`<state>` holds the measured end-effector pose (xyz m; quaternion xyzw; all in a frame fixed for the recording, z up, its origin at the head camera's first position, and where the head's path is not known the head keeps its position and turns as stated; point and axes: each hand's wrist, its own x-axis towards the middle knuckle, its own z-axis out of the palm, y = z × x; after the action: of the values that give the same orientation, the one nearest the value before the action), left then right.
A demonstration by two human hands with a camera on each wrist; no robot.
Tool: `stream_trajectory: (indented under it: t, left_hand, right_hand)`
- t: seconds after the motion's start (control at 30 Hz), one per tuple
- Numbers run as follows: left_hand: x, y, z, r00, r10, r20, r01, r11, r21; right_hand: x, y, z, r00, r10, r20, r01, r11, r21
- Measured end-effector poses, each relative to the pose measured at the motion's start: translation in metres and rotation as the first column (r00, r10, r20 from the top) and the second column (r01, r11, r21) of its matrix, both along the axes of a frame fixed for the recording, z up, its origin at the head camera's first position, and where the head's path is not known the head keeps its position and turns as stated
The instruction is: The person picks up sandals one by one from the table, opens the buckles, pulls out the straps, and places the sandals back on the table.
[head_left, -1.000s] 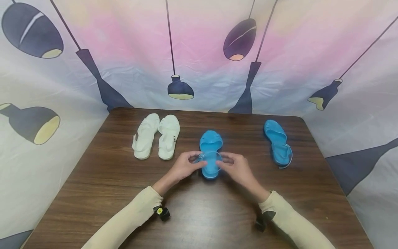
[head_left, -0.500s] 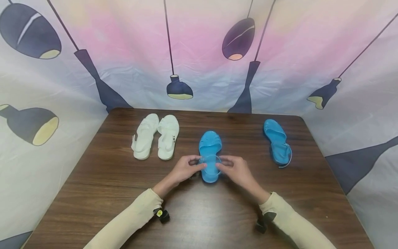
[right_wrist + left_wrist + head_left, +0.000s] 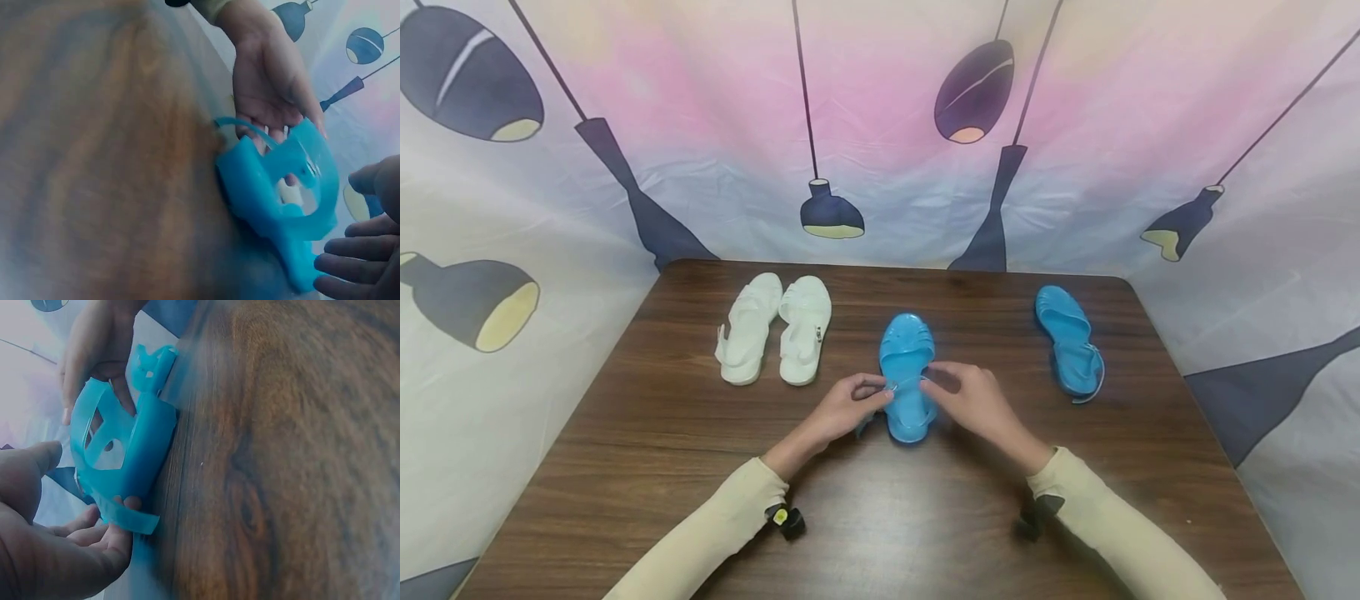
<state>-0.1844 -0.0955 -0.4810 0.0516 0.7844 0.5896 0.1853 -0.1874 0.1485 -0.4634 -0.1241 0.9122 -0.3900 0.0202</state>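
Observation:
A blue sandal [image 3: 907, 340] lies on the wooden table, toe pointing away, between both hands. The left hand [image 3: 844, 410] is at its left side by the buckle; in the left wrist view the fingers [image 3: 119, 540] touch the loose strap end [image 3: 139, 521] while the thumb stands apart. On the other side, the right hand [image 3: 979, 406] has its fingers fairly straight beside the ankle strap [image 3: 328, 187], and the right wrist view shows a gap between thumb and strap. A second blue sandal [image 3: 1063, 321] lies at the right, its strap hanging loose.
Two white sandals [image 3: 805, 321] lie side by side at the back left of the table [image 3: 880, 517]. A cloth printed with hanging lamps [image 3: 880, 108] closes off the back and sides. Small dark cameras [image 3: 790, 522] sit at the wrists.
The blue sandal has shifted slightly nearer and its ankle strap, first held up by both hands, sits lower. The right hand's fingers have eased off the strap.

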Motion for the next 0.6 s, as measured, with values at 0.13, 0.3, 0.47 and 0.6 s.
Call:
stream_trajectory:
  t: [0.13,0.3,0.47,0.6]
  left_hand:
    - [-0.001,-0.004,-0.001,0.999,0.026,0.023,-0.026,0.999,-0.020]
    - [0.000,-0.011,-0.003,0.999,-0.007,0.050,0.009,0.999,-0.042]
    - [0.001,-0.014,-0.004,0.997,-0.040,0.060,0.042,0.999,-0.034]
    - [0.002,-0.017,-0.005,0.996,-0.077,0.048,0.077,0.997,-0.003]
  right_hand:
    - [-0.014,-0.005,0.005,0.993,0.104,-0.059,-0.101,0.993,0.054]
    - [-0.028,-0.015,0.007,0.957,0.272,-0.098,-0.264,0.961,0.087]
    - [-0.035,-0.024,0.006,0.935,0.346,-0.083,-0.332,0.933,0.141]
    - [-0.039,-0.030,0.004,0.925,0.374,-0.068,-0.360,0.920,0.153]
